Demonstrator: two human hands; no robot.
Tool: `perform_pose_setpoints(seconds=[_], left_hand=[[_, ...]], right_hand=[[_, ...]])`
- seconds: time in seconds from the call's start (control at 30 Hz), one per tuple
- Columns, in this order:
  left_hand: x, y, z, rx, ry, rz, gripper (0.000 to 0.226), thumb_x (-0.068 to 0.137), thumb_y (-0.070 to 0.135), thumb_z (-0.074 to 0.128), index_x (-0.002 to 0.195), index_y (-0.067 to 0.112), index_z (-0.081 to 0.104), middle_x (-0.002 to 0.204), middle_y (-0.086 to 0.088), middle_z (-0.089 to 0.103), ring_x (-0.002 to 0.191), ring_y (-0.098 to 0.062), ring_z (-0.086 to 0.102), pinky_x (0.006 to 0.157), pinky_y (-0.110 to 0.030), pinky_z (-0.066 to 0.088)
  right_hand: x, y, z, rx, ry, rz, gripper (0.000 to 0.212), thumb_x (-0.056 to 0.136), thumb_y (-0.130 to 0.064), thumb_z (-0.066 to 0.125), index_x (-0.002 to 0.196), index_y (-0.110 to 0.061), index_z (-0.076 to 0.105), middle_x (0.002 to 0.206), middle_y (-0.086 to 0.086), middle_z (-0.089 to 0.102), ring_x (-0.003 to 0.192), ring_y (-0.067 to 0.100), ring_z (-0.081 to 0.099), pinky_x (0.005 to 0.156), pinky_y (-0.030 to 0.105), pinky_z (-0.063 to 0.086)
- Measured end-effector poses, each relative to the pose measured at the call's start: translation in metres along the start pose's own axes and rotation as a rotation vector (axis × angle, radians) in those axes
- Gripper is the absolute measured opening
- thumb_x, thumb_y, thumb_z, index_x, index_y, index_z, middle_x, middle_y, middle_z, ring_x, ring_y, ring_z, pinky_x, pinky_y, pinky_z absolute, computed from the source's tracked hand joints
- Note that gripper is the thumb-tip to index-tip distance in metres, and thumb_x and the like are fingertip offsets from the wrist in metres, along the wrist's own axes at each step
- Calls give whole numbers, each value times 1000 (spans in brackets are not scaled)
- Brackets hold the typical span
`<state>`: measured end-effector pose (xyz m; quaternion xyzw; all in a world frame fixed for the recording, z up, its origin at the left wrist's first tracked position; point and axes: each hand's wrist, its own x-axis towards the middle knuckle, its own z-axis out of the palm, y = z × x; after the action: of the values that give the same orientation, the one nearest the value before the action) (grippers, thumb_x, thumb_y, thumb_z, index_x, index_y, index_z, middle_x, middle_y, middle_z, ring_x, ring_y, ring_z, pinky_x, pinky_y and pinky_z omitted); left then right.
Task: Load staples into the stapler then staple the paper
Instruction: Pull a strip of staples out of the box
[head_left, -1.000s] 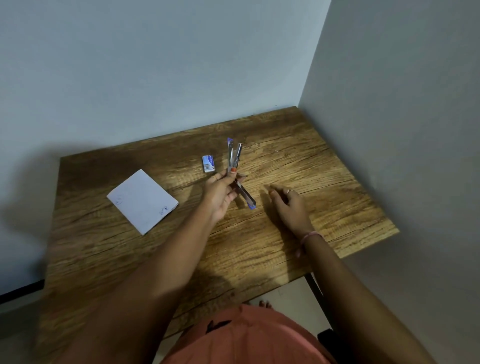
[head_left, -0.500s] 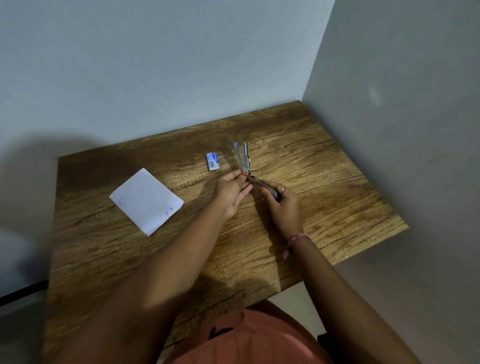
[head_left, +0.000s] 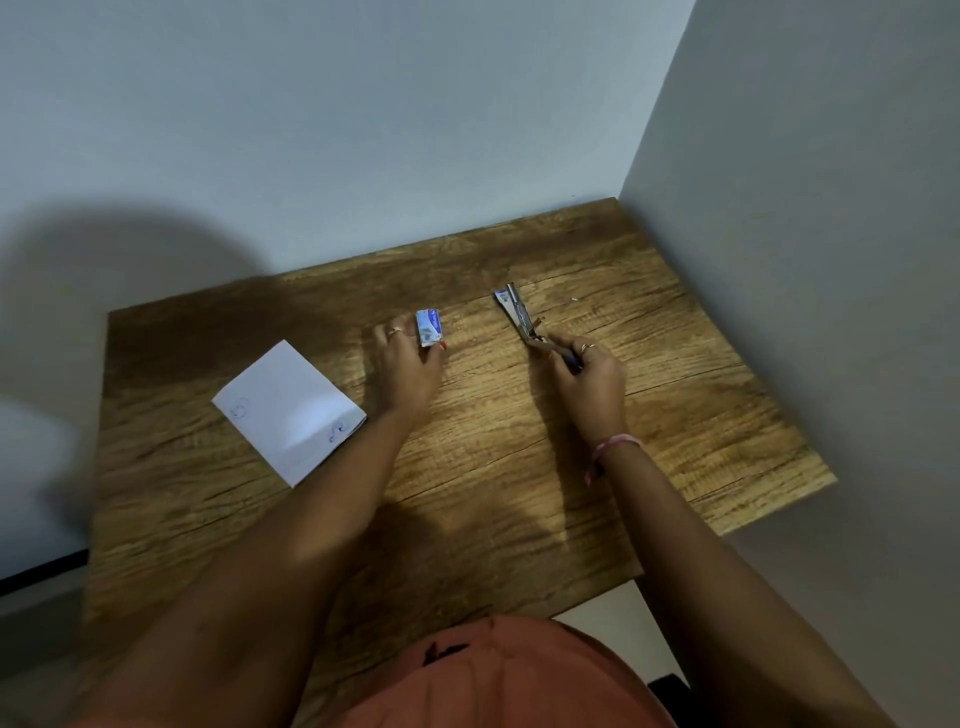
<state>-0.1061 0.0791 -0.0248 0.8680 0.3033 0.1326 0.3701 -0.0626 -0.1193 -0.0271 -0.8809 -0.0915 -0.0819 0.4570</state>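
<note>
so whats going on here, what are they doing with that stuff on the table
A person at a wooden table is getting a stapler ready to load. The right hand holds the stapler by its near end, swung open. The left hand has its fingers round the small staple box, which looks to be still on the table. The folded paper lies untouched to the left. No loose staples show yet, so loading has not begun.

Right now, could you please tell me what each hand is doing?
Left hand: fingers curled round the small staple box on the table.
Right hand: holding the opened stapler by its near end.
</note>
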Motion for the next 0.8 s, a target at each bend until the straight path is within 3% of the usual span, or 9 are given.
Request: perform_pose_setpoints(seconds=[0.2,0.5,0.7,0.8], left_hand=[[11,-12,6,68,-36,10,73,80,43,70,138,10,40,139,-13,38,131,-30,34,105,-46,37],[11,-16,7,86,-34,63,71,80,44,69,136,10,43,136,-13,40,130,-29,35,104,-45,38],[13,-11,5,107,-51,46,77,78,49,69,137,9,41,138,-12,37,131,-29,33,104,-44,38],[17,-5,6,177,-52,61,72,79,53,66,129,4,47,132,-15,40,126,-32,36,102,-42,37]], right_hand=[[4,-3,6,-7,-26,25,30,86,-18,67,117,-16,65,112,1,68,102,9,59,92,21,46],[-2,2,5,15,-25,149,50,80,-18,72,127,-17,55,117,2,65,107,16,61,97,38,49],[-17,5,-6,167,43,216,68,76,-14,78,134,-14,44,116,0,56,99,6,61,87,20,51],[-39,6,-2,271,132,262,59,75,-4,77,124,-7,43,100,-5,55,81,-1,60,73,15,51]])
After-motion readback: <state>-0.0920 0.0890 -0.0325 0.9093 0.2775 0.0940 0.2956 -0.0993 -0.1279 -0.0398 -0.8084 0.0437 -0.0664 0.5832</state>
